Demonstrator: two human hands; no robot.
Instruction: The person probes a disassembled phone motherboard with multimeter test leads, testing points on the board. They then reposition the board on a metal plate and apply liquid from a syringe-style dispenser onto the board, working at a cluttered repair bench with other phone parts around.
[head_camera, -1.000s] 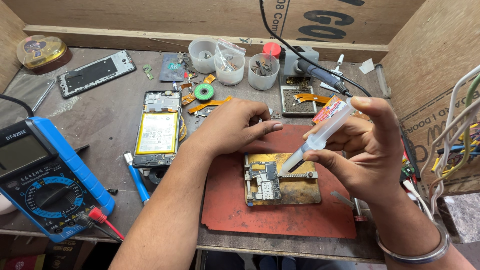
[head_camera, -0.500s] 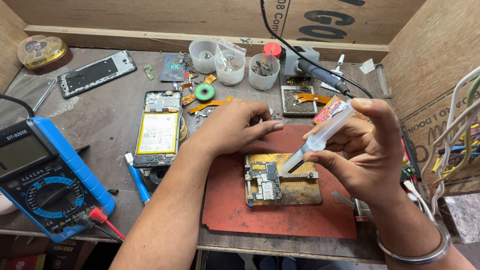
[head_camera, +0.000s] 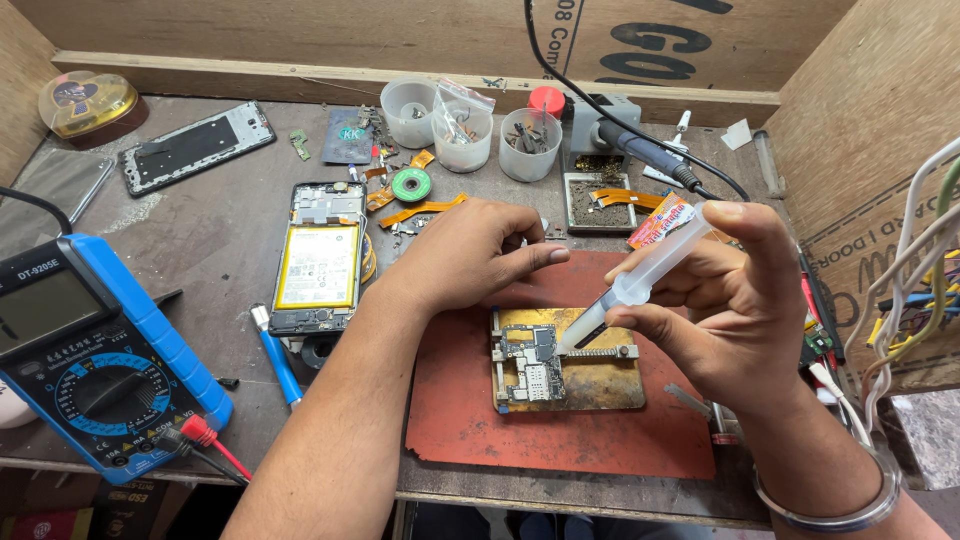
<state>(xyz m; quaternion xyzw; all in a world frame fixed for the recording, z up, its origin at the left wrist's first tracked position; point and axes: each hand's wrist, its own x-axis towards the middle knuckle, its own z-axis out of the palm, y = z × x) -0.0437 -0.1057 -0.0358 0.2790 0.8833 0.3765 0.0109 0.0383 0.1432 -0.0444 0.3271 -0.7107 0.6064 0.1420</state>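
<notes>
My right hand grips a clear plastic syringe with an orange label, thumb on its plunger end. Its tip points down at a small phone circuit board clamped in a brass-coloured holder. The holder lies on a red rubber mat. My left hand rests loosely curled on the mat's upper left edge, just above the holder, holding nothing.
An opened phone with a yellow battery lies left of the mat. Beside it is a blue tool, and a blue multimeter with red probes. Small cups of parts, a soldering iron and loose wires ring the bench.
</notes>
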